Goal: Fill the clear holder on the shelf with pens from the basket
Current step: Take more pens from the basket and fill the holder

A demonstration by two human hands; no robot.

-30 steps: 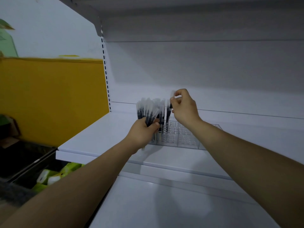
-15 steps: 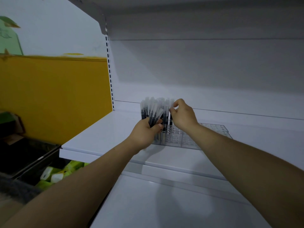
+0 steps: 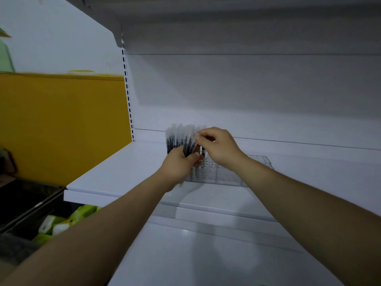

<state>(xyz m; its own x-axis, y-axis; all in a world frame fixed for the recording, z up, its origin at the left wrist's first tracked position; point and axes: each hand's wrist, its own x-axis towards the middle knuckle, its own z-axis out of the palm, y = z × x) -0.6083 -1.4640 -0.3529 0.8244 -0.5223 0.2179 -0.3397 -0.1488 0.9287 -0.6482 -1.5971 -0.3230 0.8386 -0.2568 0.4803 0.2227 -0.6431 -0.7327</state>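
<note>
A: Where does the clear holder [image 3: 227, 174] sit?

B: On the white shelf [image 3: 115, 172], near the back wall; its left end is hidden behind the two hands, and its right part shows rows of small bare slots.

A: And the pens?

B: The left hand [image 3: 181, 164] has its fingers curled round a bundle of pens [image 3: 179, 138], gripping it low on the barrels; the pens stand upright and fan out a little, with dark barrels and clear caps on top; the bundle is over the holder's left end.

A: What is the right hand [image 3: 219, 148] doing?

B: Its thumb and forefinger are closed in a pinch on the cap end of a single pen [image 3: 193, 143] at the bundle's right edge; the other fingers are curled in behind.

A: Is anything already in the holder?

B: A dark pen [image 3: 203, 150] stands upright between the two hands, above the holder's left end; whether it sits in a slot I cannot tell, because the hands cover that part.

A: What else is around?

B: A lower shelf [image 3: 206, 254] lies below, under both forearms; a yellow panel [image 3: 61, 124] stands to the left; a dark bin [image 3: 31, 207] at the lower left has green and white packets [image 3: 61, 222] beside it.
</note>
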